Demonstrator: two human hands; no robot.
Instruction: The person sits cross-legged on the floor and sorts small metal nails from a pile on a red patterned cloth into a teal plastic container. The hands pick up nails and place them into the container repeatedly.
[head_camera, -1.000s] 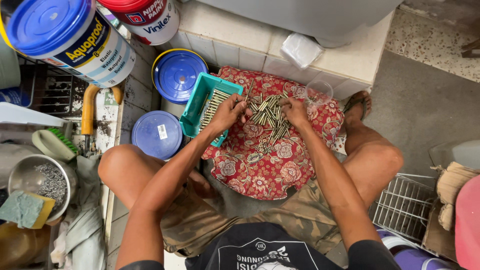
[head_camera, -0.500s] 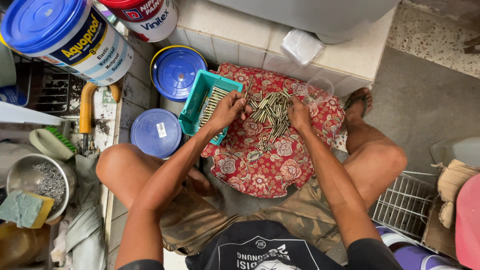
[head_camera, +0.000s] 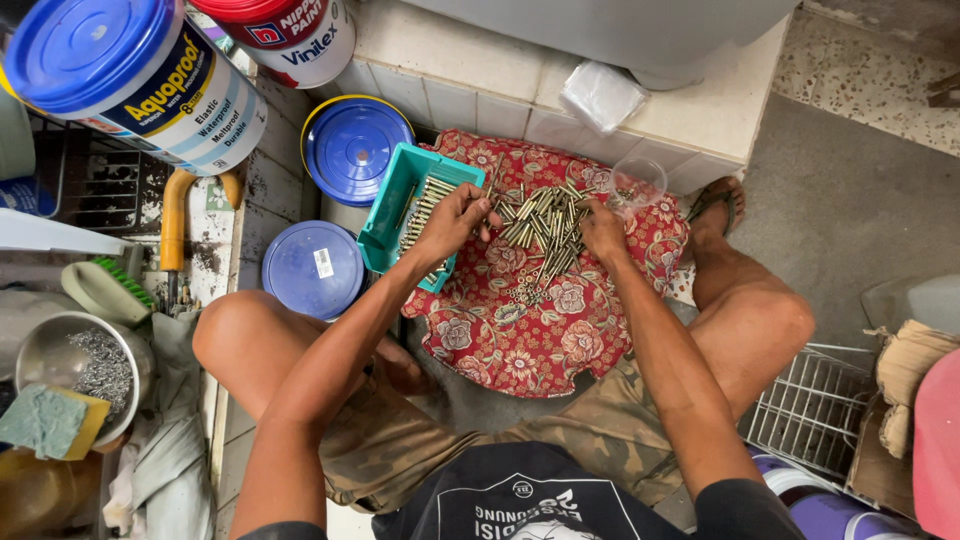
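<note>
Seen from above, seated low with knees spread, both arms reaching forward over a red cloth with a flower pattern (head_camera: 540, 340) spread on the floor.

Left hand (head_camera: 450, 222) over the near edge of a small turquoise plastic tray (head_camera: 392, 215), fingers curled, grip pressed together on one thin brass-coloured metal pin (head_camera: 492, 183) that sticks up and away from the fingertips. Inside the tray, more such pins lying in rows, side by side.

Right hand (head_camera: 603, 228) on the right side of a loose pile of short brass-coloured metal pins (head_camera: 545, 222) in the middle of the cloth, touching the pile. Fingers bent down into the pins; whether this grip pinches something, cannot tell. Just below the pile, a small heap of tiny silver-coloured rings or nuts (head_camera: 522, 293), too small to tell exactly.

Beside the right hand, a clear round plastic cup (head_camera: 637, 182) lying at the far edge of the cloth, near a tiled step (head_camera: 480, 85). On the step, a folded clear plastic bag (head_camera: 601, 95).

Left of the tray, two round blue bucket lids (head_camera: 356, 148), one behind the other. Further left, a big white paint bucket with blue lid (head_camera: 140, 75), a steel bowl with small metal screws (head_camera: 75, 365), and a green and yellow sponge (head_camera: 48, 420). At right, a white wire rack (head_camera: 815, 410).
</note>
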